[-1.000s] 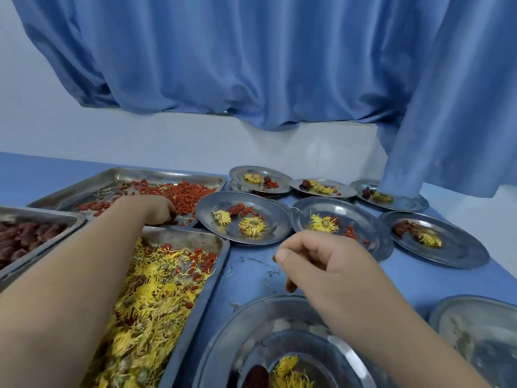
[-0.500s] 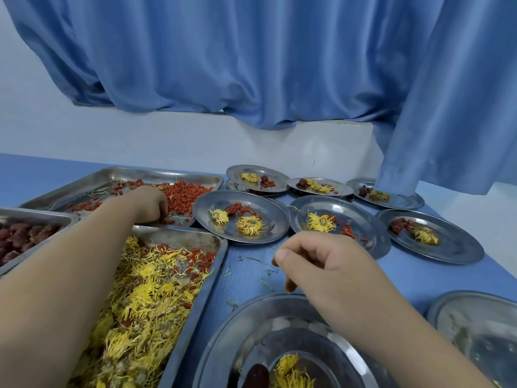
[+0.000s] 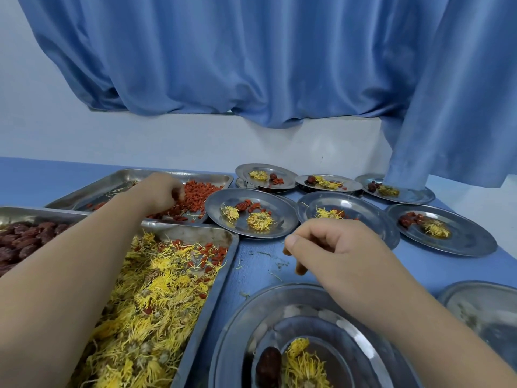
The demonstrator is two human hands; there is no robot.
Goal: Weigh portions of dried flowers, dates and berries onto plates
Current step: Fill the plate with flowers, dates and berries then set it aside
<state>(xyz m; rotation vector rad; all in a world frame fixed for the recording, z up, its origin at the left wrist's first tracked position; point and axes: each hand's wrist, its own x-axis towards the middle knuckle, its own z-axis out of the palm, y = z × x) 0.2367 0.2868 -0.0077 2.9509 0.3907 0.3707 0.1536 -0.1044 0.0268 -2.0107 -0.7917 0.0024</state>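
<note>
Head view: left hand (image 3: 160,191) pinches berries (image 3: 202,191) in the far tray (image 3: 123,176); right hand (image 3: 337,247) hangs curled, its hold hidden.

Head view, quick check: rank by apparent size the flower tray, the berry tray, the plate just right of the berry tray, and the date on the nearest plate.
1. flower tray: largest, but also nearest the camera.
2. berry tray: farther off, so its true size may match.
3. plate.
4. date.

The blue table (image 3: 260,266) bears metal trays (image 3: 213,289) and small plates (image 3: 283,210).
</note>
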